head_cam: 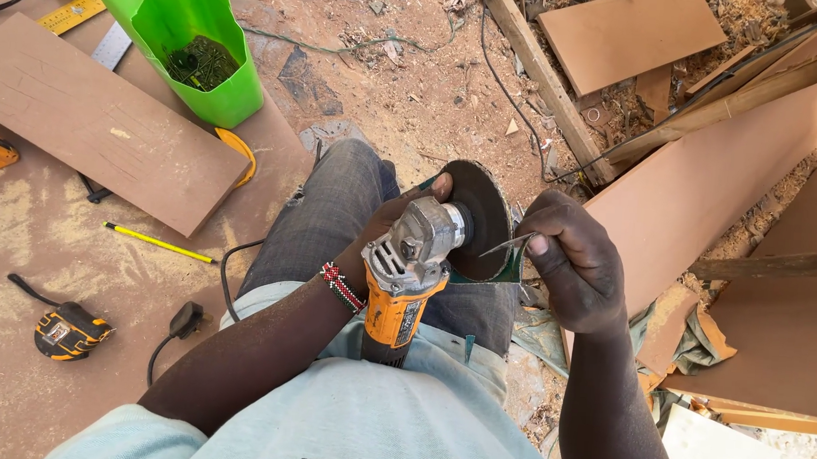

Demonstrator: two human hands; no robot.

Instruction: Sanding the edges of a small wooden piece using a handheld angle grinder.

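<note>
**Head view: angle grinder across my lap**

The head view looks down on the large brown fibreboard sheet (21, 234) lying on the ground at my left, dusted with sawdust. On it rests a smaller rectangular brown board (94, 120), and beside that stands a cut-open bright green plastic container (196, 75) with dark screws in its bottom. More brown board offcuts (714, 182) lean on my right.

Across my jeans-clad knees I hold the orange and grey angle grinder (406, 277), its dark round cutting disc (480, 220) turned upward and away from me. My left hand (385, 233) wraps closed around the grinder's grey head, one fingertip reaching the edge of the disc; a red and white beaded bracelet (343, 287) sits on that wrist. My right hand (572, 263) is curled shut, pinching a thin grey metal tool (507, 245) whose tip meets the disc's face.

Smaller things lie on the sheet: a yellow and black tape measure (67, 331), a black power plug (186, 320), and a yellow pencil (157, 242).
</note>
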